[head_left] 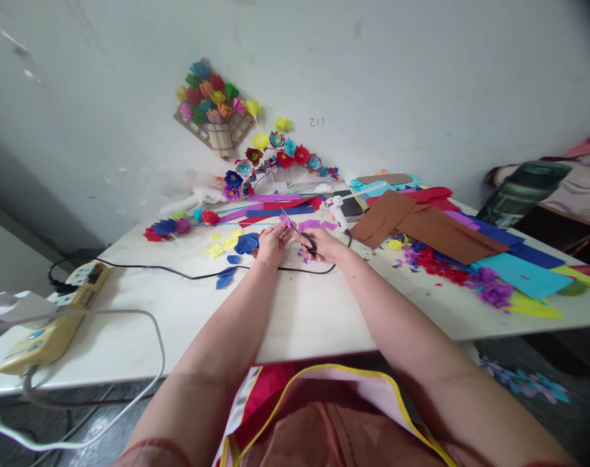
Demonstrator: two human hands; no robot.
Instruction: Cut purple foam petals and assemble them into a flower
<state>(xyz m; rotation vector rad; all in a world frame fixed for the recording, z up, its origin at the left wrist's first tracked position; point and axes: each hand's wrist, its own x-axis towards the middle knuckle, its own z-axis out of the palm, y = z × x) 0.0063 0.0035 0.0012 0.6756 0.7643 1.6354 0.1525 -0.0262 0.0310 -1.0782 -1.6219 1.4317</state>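
Left hand (271, 244): fingertips pinching a bit of purple paper (286, 221), roughly midway between the near and far edges of the desk (319, 311).
Right hand (324, 243): curled round the handles of the scissors (305, 238), tips toward the far edge; whether the blades are parted, I cannot tell.
Scissors: metal blades right beside the left fingertips, so a slip could nick skin or spoil the paper's outline.
Cord (144, 266): thin, black, running from the power strip (45, 340) by the left edge to near the wrists; a snag could drag it and the glue gun (340, 215), if joined.
Blue petals (247, 244): thin, rounded, seemingly loose; a forearm could sweep them aside.
Brown sheets (450, 235): matte, flat oblongs overlapping toward the right edge.
Red scraps (441, 264): crumpled, ragged, heaped nearer the near edge.
Flowers (301, 154): layered, cupped heads arching by the far edge.
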